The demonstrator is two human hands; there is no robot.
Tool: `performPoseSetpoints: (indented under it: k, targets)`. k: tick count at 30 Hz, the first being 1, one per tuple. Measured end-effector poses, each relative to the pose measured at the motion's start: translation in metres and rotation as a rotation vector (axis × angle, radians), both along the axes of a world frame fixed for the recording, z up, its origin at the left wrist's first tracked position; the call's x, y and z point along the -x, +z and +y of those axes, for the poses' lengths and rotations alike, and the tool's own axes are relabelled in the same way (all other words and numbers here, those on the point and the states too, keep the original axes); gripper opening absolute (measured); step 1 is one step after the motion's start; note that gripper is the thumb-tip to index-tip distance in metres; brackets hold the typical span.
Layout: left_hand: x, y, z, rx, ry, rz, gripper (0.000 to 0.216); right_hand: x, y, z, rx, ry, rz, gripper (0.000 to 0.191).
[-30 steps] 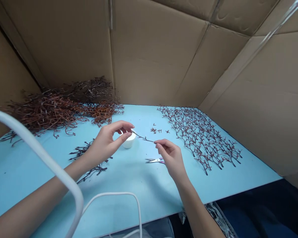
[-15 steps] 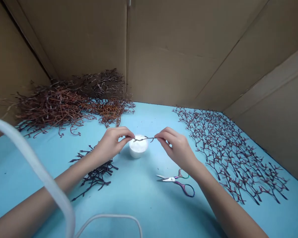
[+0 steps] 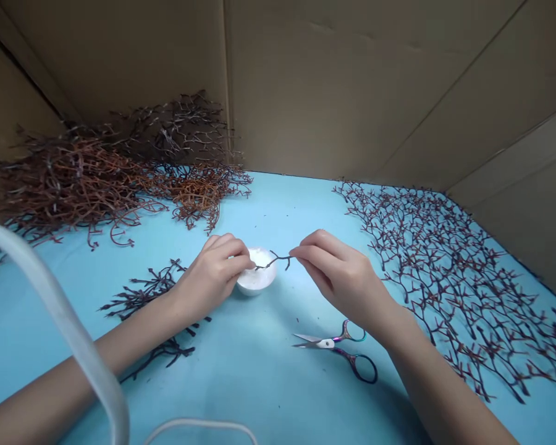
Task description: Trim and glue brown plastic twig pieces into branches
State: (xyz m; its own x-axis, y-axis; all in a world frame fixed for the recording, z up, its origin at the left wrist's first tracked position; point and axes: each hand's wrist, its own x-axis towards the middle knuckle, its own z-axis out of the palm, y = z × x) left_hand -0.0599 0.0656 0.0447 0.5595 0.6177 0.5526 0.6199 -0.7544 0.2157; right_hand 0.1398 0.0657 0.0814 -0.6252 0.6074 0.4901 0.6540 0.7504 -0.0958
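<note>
My left hand (image 3: 213,278) and my right hand (image 3: 343,278) each pinch one end of a thin dark branched twig (image 3: 274,261). The twig hangs just above a small white cup (image 3: 257,279) holding something white, which stands on the light blue table (image 3: 259,383). My left fingertips rest at the cup's left rim. Both hands are closed in a pinch. Small open scissors (image 3: 338,349) with iridescent handles lie on the table below my right wrist.
A big heap of brown branches (image 3: 97,167) fills the back left. A small dark bunch of twigs (image 3: 152,303) lies under my left forearm. Many twigs laid out in rows (image 3: 449,272) cover the right side. Cardboard walls (image 3: 328,86) enclose the table. A white cable (image 3: 65,327) crosses the lower left.
Both hands have come closer together over the cup, and the twig now looks shorter and bent between them. The view has shifted, bringing the scissors fully into sight.
</note>
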Motion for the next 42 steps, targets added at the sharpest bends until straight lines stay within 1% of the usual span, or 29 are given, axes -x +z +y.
performPoseSetpoints:
  k: [5,17,26,35,39,42]
  targets:
    - [-0.001,0.002,-0.001,-0.048,0.045,0.046,0.021,0.004,-0.004,0.000,-0.054,0.035,0.021,0.019]
    - [-0.005,0.007,-0.004,0.029,0.075,0.181,0.028,0.009,-0.005,0.000,-0.061,0.035,0.003,0.020]
    - [-0.006,0.004,-0.006,0.071,0.093,0.193,0.028,0.011,-0.008,0.001,-0.056,0.037,-0.019,0.021]
    - [-0.005,0.003,-0.005,0.059,0.091,0.217,0.026,0.011,-0.010,0.000,-0.040,0.045,-0.020,0.022]
    - [-0.005,0.003,-0.004,0.055,0.095,0.188,0.025,0.010,-0.007,0.001,-0.073,0.036,-0.007,0.020]
    - [-0.004,0.005,-0.003,0.050,0.099,0.123,0.022,0.006,-0.001,0.000,-0.100,0.022,0.020,0.019]
